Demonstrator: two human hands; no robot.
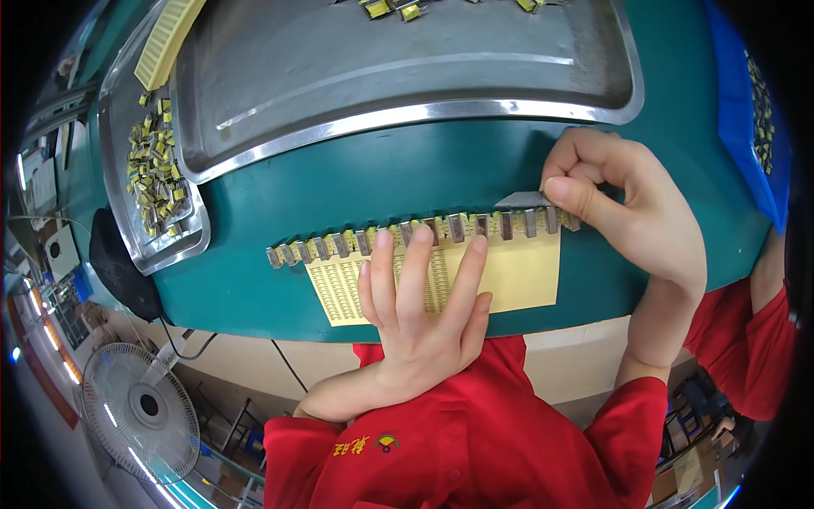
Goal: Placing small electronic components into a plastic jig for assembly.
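A row of small metal-and-yellow parts (342,245) lies along the upper edge of a yellow label sheet (526,277) with rows of printed labels. My left hand (424,314) rests over the sheet, fingers spread, its fingertips touching the middle of the row. At the row's right end, my right hand (623,191) is closed in a pinch on a thin grey blade (521,200). The blade's pointed end reaches left, just above the row. Its other end is hidden by my thumb and fingers.
Beyond the row stands a large metal tray (373,127) with a few parts at its far side. A smaller metal tray (199,229) at left holds many parts (155,174) and a yellow strip (168,42). A blue bin (736,110) and another person's red sleeve (746,348) are at right.
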